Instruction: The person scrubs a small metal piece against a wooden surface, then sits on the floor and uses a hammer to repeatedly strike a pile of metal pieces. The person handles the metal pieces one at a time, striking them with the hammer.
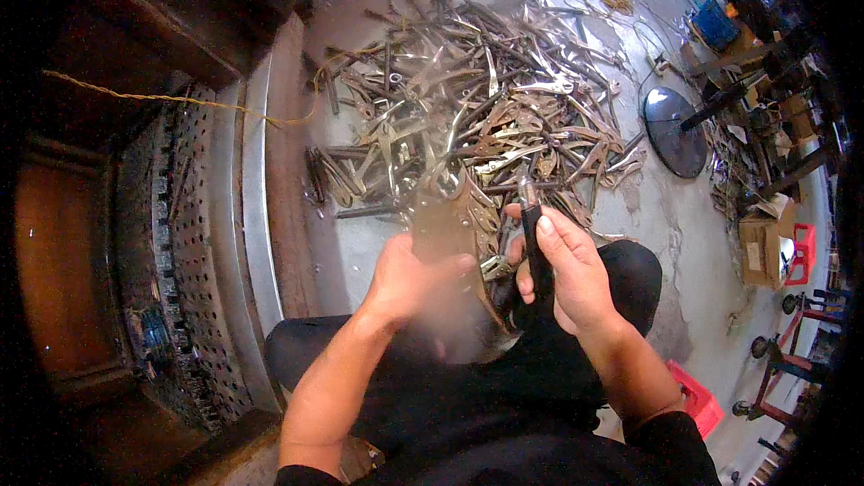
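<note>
In my right hand [567, 270] is a slim black-handled tool [535, 238] with a narrow metal tip pointing up and away; fingers and thumb wrap its grip. My left hand [405, 283] is closed, thumb toward the middle, beside a hazy blurred patch that hides its fingers and what they hold. Just right of that patch, a curved metal piece [490, 301] runs down between my hands, above my lap. Beyond both hands, a large heap of metal wrenches and plier-like tools [522, 117] lies on the floor, some shiny, some brownish.
Along the left stands a metal frame with a perforated panel [211, 243]; a yellow twisted cord [162, 101] crosses it. On the right are a round black base [675, 132], a cardboard box [763, 247], a red stool [801, 254] and wheeled carts. Red plastic [695, 400] lies by my right elbow.
</note>
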`<state>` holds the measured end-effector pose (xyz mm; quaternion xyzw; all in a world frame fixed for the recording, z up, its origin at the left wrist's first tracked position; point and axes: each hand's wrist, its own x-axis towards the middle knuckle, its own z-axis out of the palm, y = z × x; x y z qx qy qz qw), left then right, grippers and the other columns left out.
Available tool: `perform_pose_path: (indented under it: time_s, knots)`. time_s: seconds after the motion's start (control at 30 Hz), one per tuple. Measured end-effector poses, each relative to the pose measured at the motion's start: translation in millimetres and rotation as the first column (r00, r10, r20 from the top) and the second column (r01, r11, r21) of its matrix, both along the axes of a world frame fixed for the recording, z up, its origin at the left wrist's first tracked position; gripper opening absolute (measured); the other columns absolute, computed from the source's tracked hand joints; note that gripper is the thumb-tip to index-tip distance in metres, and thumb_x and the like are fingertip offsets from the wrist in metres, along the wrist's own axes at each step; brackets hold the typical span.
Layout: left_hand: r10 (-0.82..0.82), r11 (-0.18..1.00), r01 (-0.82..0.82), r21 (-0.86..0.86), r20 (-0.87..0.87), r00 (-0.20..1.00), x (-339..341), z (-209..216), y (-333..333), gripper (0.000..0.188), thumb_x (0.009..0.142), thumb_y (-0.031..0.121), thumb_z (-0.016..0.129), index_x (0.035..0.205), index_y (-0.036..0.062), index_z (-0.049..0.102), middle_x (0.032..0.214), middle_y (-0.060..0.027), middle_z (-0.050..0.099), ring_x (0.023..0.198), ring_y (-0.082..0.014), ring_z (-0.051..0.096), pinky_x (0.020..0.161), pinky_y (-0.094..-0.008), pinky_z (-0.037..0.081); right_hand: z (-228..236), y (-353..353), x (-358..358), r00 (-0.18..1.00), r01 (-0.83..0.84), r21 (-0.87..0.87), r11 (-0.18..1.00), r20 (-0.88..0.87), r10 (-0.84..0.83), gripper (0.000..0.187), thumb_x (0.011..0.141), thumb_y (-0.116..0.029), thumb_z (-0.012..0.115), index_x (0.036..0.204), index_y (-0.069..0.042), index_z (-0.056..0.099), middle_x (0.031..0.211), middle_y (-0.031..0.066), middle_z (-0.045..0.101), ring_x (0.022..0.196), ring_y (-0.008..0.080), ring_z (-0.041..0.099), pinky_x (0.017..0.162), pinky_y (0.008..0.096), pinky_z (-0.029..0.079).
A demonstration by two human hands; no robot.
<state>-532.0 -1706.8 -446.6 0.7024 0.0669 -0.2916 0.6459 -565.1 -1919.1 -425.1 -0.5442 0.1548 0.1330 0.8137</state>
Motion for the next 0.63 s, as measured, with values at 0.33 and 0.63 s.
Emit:
perform_pose_path:
  time_s: [0.33,0.63]
  knots:
    - [0.025,0.998,-0.012,-0.067,0.2,0.98,-24,-36,-9,0.026,0.093,0.013,0.071,0.118,0.0047,0.065,0.107,-0.0006,0.069,0.1,-0.012,0.063,0.09,-0.032,0.05,-12,-1,-5,0.963,-0.238,-0.173,0.956,0.086,0.256,0.029,0.105,-0.02,0.052,0.123,0.002,0.058,0.087,0.003,0.06,0.063,0.0085,0.054,0.054,0.0233,0.046]
    - [-0.145,0.985,0.115,0.13,0.257,0.955,-26,-28,-6,0.039,0.093,0.014,0.066,0.131,0.0077,0.057,0.126,-0.0098,0.062,0.113,-0.0221,0.06,0.097,-0.0366,0.047,-9,9,-12,0.934,-0.281,-0.356,0.891,0.114,0.339,0.031,0.105,-0.021,0.053,0.125,0.001,0.057,0.087,0.0025,0.059,0.065,0.0075,0.053,0.057,0.0213,0.045]
